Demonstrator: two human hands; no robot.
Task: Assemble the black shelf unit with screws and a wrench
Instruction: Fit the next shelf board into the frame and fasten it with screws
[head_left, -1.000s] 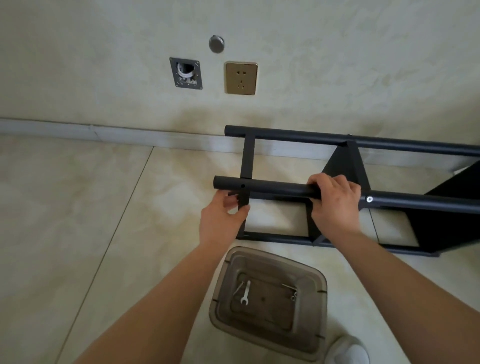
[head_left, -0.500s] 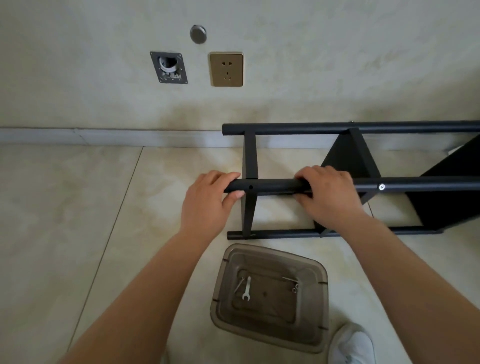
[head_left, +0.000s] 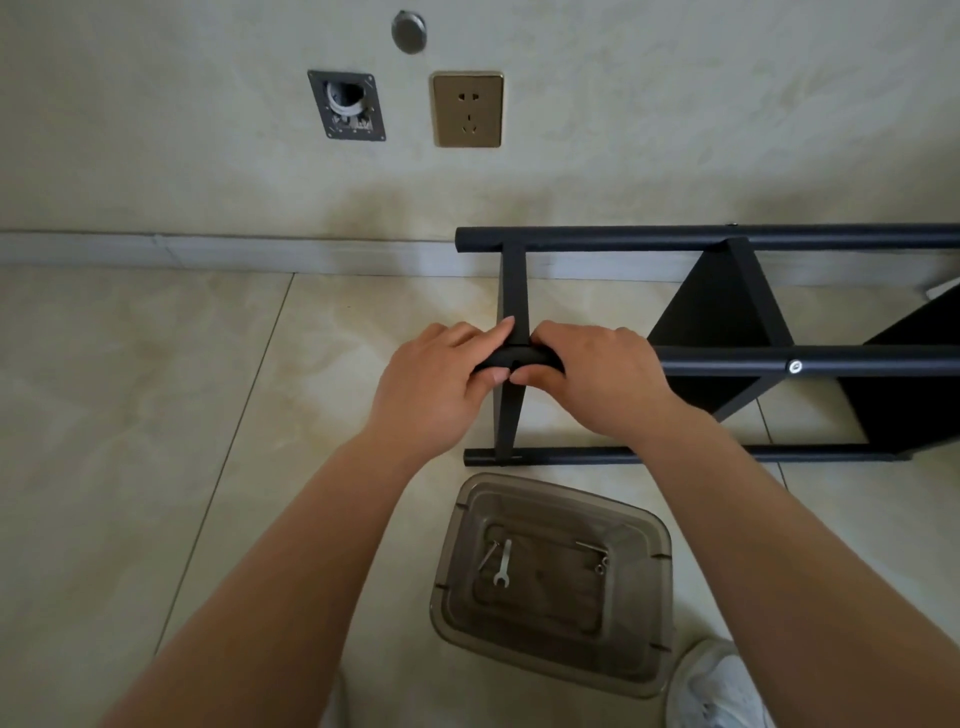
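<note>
Right hand (head_left: 597, 382) slid beside left hand (head_left: 436, 387) on tube (head_left: 831, 358)

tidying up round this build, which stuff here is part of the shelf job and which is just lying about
Part of the job:
black shelf frame
left hand and right hand, both gripping its near tube
wrench
screws
clear bin holding them

Just there:
wall socket
open wall box
white shoe

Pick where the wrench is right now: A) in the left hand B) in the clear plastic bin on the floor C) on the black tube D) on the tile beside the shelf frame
B: the small silver wrench lies on the bottom of the clear plastic bin, while the left hand and right hand both grip the black tube.
</note>
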